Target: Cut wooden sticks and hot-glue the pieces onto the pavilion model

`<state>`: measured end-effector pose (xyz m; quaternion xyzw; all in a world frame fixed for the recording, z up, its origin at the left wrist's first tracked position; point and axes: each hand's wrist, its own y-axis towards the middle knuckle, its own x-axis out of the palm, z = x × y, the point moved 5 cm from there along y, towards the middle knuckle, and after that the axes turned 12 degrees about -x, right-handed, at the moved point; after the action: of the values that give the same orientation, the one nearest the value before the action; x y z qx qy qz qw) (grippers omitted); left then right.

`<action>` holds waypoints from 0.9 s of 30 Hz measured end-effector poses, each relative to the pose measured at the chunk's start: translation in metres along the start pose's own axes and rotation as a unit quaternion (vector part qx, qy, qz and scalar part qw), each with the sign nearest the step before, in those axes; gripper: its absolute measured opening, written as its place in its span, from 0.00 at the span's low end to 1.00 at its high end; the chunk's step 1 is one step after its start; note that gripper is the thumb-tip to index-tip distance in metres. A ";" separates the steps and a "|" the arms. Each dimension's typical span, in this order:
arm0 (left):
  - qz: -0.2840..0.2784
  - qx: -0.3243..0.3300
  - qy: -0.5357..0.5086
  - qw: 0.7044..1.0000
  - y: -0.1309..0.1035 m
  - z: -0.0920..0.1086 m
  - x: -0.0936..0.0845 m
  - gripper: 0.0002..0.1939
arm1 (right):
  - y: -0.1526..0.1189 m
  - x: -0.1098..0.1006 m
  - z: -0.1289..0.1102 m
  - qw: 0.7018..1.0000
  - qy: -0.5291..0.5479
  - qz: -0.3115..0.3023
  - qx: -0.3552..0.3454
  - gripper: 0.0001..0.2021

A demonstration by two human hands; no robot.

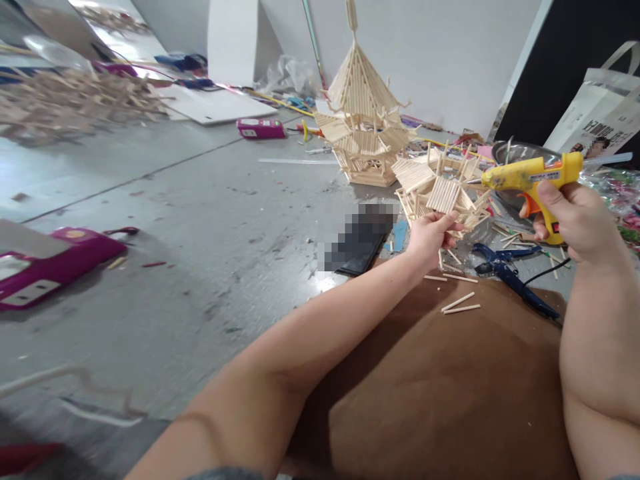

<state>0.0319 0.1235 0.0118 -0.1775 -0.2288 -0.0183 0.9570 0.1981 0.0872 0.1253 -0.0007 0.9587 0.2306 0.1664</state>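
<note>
A small slatted panel of wooden sticks [444, 195] is pinched between the fingers of my left hand [435, 237], at the front of a low model made of sticks [415, 177]. My right hand [575, 217] is wrapped round a yellow glue gun [560, 175], whose nozzle points left, close to the model's right side. Behind and to the left stands a taller stick tower [363, 87] with a pointed roof. Loose sticks [461, 308] lie on the brown board [450, 387] below my hands.
Blue pliers [505, 270] lie right of the loose sticks. A dark phone-like slab [367, 243] is on the floor left of my left hand. Purple power strips [65, 263] are at the left and back. A metal bowl [525, 155] and a white bag [593, 117] stand at the right.
</note>
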 end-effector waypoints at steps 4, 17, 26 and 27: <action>0.000 -0.003 -0.001 1.000 0.000 0.000 0.000 0.10 | 0.001 0.000 0.000 1.000 0.001 -0.007 -0.001 0.16; -0.015 0.006 -0.005 1.000 0.003 0.000 0.000 0.10 | 0.000 0.001 0.001 1.000 -0.005 -0.001 0.011 0.14; -0.020 0.009 0.011 1.000 0.003 0.000 0.001 0.08 | 0.001 0.000 0.000 1.000 -0.006 -0.012 0.004 0.16; -0.022 0.008 0.011 1.000 0.003 0.000 0.001 0.08 | 0.001 0.000 0.000 1.000 -0.006 -0.010 0.005 0.16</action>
<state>0.0331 0.1260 0.0112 -0.1643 -0.2221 -0.0394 0.9603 0.1982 0.0881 0.1255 -0.0081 0.9589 0.2238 0.1740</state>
